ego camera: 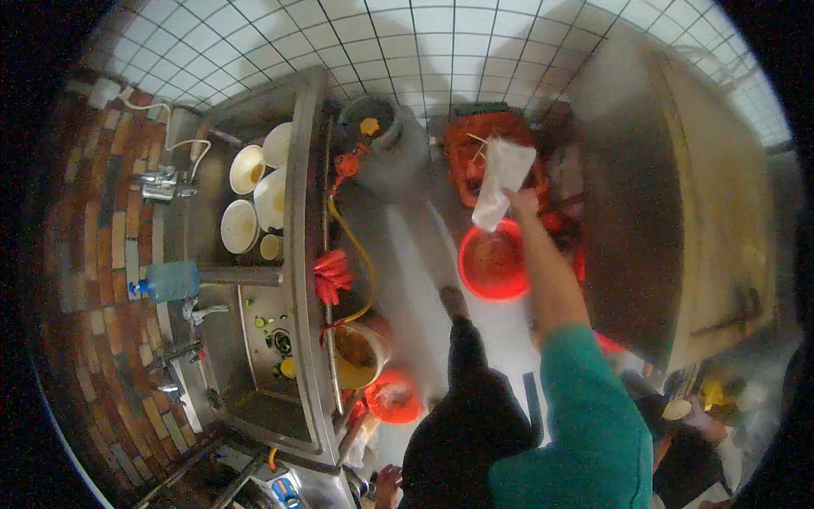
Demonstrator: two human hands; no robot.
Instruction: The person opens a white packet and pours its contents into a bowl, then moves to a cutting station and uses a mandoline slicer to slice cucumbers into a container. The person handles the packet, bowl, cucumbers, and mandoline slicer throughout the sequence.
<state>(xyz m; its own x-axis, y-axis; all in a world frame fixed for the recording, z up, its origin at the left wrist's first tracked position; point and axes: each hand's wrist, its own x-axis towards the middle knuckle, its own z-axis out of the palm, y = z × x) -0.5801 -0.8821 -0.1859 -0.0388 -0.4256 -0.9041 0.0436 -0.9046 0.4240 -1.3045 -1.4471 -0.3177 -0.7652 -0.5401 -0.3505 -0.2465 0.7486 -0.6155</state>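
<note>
Ahead and to the right, my right hand (pixel 524 202) grips the lower side of a blurred white bag or sheet (pixel 504 181), whose material I cannot tell. That white item is over a red bin (pixel 459 137), hiding part of it. Thin sticks (pixel 478 150) jut up beside the item. Below it, a round red basin (pixel 493 264) stands on the floor, its right side hidden by my forearm. What appears to be my left hand (pixel 388 485) shows at the bottom edge, beside my dark clothing, partly cut off and blurred.
At left, a steel sink holds several white bowls (pixel 240 227); another has food scraps (pixel 282 342). Red gloves (pixel 332 275) hang on its front. A yellow hose (pixel 362 245), a bucket (pixel 359 356) and a red basket (pixel 394 396) stand below. Another person's hand (pixel 704 425) is at lower right.
</note>
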